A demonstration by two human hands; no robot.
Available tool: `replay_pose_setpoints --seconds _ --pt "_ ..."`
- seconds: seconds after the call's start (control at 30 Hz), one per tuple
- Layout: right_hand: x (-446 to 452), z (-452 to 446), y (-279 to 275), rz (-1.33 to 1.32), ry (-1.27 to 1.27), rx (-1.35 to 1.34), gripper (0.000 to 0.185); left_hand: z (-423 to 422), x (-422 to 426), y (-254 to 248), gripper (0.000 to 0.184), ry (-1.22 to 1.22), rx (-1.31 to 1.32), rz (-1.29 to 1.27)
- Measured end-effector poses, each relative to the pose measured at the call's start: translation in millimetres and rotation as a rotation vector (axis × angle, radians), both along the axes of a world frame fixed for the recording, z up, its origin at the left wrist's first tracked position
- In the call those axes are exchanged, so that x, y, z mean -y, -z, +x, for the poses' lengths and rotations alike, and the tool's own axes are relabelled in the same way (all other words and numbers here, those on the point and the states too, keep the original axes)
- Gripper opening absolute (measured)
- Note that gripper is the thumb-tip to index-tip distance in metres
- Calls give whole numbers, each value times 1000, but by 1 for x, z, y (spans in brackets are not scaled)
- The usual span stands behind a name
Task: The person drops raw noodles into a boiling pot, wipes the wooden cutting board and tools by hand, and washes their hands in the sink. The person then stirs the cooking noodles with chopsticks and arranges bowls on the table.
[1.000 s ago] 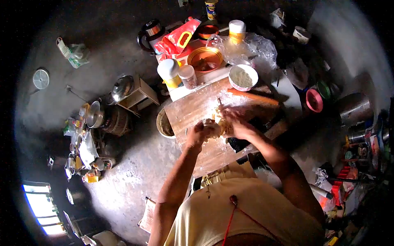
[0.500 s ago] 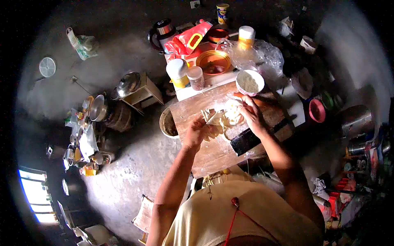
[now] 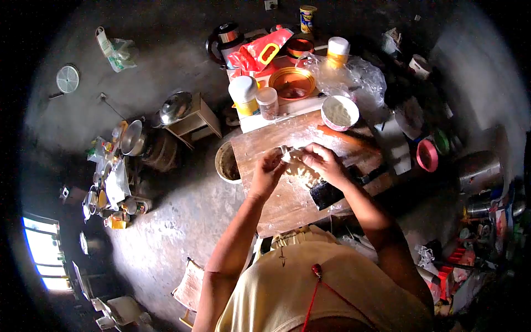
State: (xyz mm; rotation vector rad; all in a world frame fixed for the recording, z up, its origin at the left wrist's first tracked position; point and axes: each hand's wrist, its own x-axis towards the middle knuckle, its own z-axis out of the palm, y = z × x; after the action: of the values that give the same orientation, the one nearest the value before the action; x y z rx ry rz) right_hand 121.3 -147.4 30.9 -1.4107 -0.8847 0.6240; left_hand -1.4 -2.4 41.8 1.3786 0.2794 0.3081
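Over a floured wooden board [image 3: 254,145], both hands meet at a bunch of pale dough strips [image 3: 301,174] that look like cut noodles. My left hand [image 3: 267,170] pinches the strips at their left end, its fingers closed. On the other side, my right hand [image 3: 325,164] has its thumb and fingers closed on the strips' upper right part. Lower strips hang or lie just above the board; which of the two I cannot tell. A dark, wide-bladed cleaver [image 3: 326,195] lies below my right hand. Beyond that hand is an orange-brown stick [image 3: 345,135] along the board.
A white bowl of pale powder [image 3: 339,112] stands at the board's far edge. Behind it are an orange bowl [image 3: 292,83], white-lidded jars [image 3: 243,94], a red bag [image 3: 260,54] and clear plastic [image 3: 359,77]. A bucket [image 3: 225,166] stands left of the board.
My right hand has moved left and slightly down, bringing the strips close to my left hand. The strips are now gathered between both hands; before, they were spread wider.
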Motion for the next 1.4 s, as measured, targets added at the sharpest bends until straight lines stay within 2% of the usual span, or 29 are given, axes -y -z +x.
replay_pose_setpoints --seconds 0.03,0.07,0.13,0.17,0.27,0.33,0.4,0.47,0.5,0.53,0.6,0.67,0.73,0.8,0.87,0.9,0.93,1.0,1.03,1.07,1.1,1.13,1.17,1.2,1.23,1.27,1.33,1.4 --pt "0 -5 -13 66 10 -137 8 -2 -1 3 26 -29 29 -12" --pt "1 0 -8 74 42 -2 7 -4 -3 5 26 -32 29 -14" --pt "7 -1 -16 64 36 -114 7 -10 -10 9 28 -5 -24 7" --pt "6 -1 -17 61 34 -114 7 -9 -15 21 27 30 -22 -18" --pt "5 -1 -22 86 61 -42 7 -14 -17 17 31 108 -39 -89" --pt "6 -2 -28 81 -20 -205 7 -17 -12 3 38 99 -66 -152" --pt "3 0 -11 58 2 -159 15 -19 -9 -7 45 89 -91 -215" --pt "-2 -6 -4 94 -12 -202 30 -18 -10 -13 59 236 -31 -191" --pt "3 -7 -8 -28 -102 -266 43 -15 -6 -14 66 245 15 -275" --pt "4 -7 7 -194 -153 -249 47 -14 -5 -18 66 245 13 -277" --pt "-3 -15 20 -185 -262 -59 52 -12 -4 -26 69 263 50 -279" --pt "-2 -17 9 -221 -279 38 53 -10 -7 -25 65 319 52 -307" --pt "-1 -10 9 -383 -279 124 52 -9 -6 -26 62 215 89 -181" --pt "4 2 51 -102 -137 -157 43 -11 -13 -17 57 193 122 -166" --pt "8 -10 0 -78 -26 -323 34 -13 -17 -14 53 183 112 -70" --pt "5 -10 -5 6 -1 -265 28 -14 -17 -16 46 166 -17 34" --pt "4 -10 -16 83 -72 -331 23 -15 -20 -8 46 167 -16 33" --pt "5 -7 -27 87 -117 -234 19 -14 -23 10 46 247 -131 252" --pt "5 -6 -26 87 -117 -234 19 -15 -17 13 45 186 -280 455" --pt "5 -4 -25 103 -107 -211 20 -14 -14 15 49 223 -354 472" --pt "6 -3 -22 119 -98 -188 21 -15 -13 35 51 205 -321 619" --pt "5 0 -4 117 -99 -186 21 -19 -10 55 53 187 -287 764" --pt "5 4 24 78 7 -97 25 -21 -1 57 60 183 -337 930" --pt "6 8 40 41 112 -7 30 -24 9 80 58 175 -359 1044" --pt "10 12 28 -284 1 -30 41 -26 22 64 56 136 -404 1087" --pt "14 11 17 -489 -75 212 46 -27 34 47 53 99 -452 1131" --pt "18 -1 21 -764 -6 749 51 -22 44 66 44 17 -409 1223" --pt "15 -9 24 -747 124 895 53 -17 45 72 40 -37 -340 1174"
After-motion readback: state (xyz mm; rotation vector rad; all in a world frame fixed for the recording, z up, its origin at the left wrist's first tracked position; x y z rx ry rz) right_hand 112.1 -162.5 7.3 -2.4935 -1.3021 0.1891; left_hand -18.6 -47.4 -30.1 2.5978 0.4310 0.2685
